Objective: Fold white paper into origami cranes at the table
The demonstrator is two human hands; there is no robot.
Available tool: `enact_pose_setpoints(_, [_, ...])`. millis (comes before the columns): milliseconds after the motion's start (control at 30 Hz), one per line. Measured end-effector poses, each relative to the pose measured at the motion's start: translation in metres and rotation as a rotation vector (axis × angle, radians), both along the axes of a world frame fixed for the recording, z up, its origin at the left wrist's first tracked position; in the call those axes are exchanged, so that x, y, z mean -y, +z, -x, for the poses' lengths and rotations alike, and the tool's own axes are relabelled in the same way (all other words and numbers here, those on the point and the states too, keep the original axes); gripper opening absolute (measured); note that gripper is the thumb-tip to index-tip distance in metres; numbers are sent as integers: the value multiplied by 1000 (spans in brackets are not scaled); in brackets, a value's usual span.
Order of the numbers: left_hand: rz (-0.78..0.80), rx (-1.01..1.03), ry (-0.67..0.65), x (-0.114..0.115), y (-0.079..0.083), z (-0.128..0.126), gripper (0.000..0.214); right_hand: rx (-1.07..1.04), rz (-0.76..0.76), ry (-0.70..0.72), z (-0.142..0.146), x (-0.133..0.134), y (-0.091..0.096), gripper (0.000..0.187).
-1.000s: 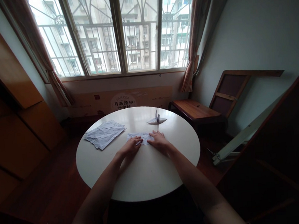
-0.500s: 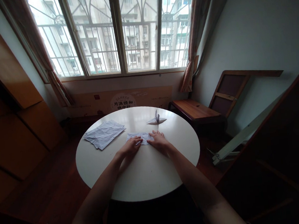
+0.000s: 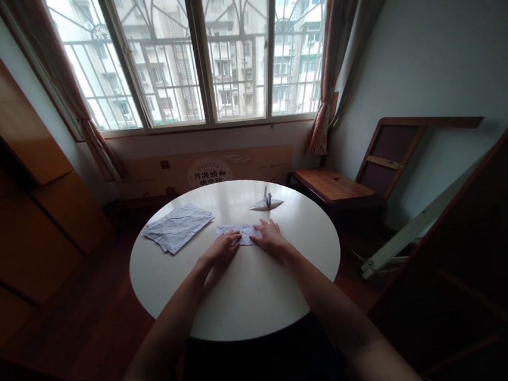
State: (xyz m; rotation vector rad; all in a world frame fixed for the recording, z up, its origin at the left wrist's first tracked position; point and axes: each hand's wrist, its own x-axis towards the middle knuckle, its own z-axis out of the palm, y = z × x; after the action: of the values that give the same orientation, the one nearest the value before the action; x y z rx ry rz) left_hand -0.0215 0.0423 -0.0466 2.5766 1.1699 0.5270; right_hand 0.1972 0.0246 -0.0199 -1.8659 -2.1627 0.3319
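A folded, creased sheet of paper (image 3: 244, 236) lies flat on the white round table (image 3: 242, 302). My left hand (image 3: 224, 246) rests on its left part, fingers stretched out and pointing inward. On the right part of the paper lies my right hand (image 3: 269, 236), its fingers spread. Both hands press on the sheet without gripping it, and they cover its two ends. Just beyond my right hand stands a folded paper crane (image 3: 267, 201). To the left is a stack of wrinkled paper sheets (image 3: 179, 226).
A wooden stool or bench (image 3: 332, 184) stands behind the table on the right, with a framed panel (image 3: 387, 150) leaning near the wall. A long printed box (image 3: 247, 166) lies under the window. Wooden cabinets (image 3: 20, 237) line the left side.
My right hand's fingers have shifted very slightly on the paper. The view has moved a little; the paper, crane and stack stay in place.
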Motion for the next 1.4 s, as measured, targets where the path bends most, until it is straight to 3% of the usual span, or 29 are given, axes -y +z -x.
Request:
enact_pose_setpoints(67, [-12,5,3,-1,-1,0,41,-7,-89,12,2,1,2,55])
enact_pose_setpoints(167, [-54,25,-2,-1,1,0,39,-100,-160,151,5,0,1,47])
enact_pose_setpoints(267, [-82,54,-1,2,5,0,35,-193,-158,273,8,-3,-4,42])
enact_pose_setpoints(433, [-99,30,10,8,13,0,32,-195,-121,326,5,-9,-9,40])
enact_pose_setpoints(833, [-50,-117,303,20,27,-5,35,-179,-95,315,4,-5,-6,42])
enact_pose_setpoints(1100, [2,-154,487,18,26,-2,38,-170,-70,315,3,-6,-6,44])
enact_pose_setpoints(1267, [34,-168,525,16,23,-1,38,-174,-79,323,3,-6,-6,43])
enact_pose_setpoints(1400, [-57,-90,478,14,21,0,32,-173,-74,327,2,-7,-7,43])
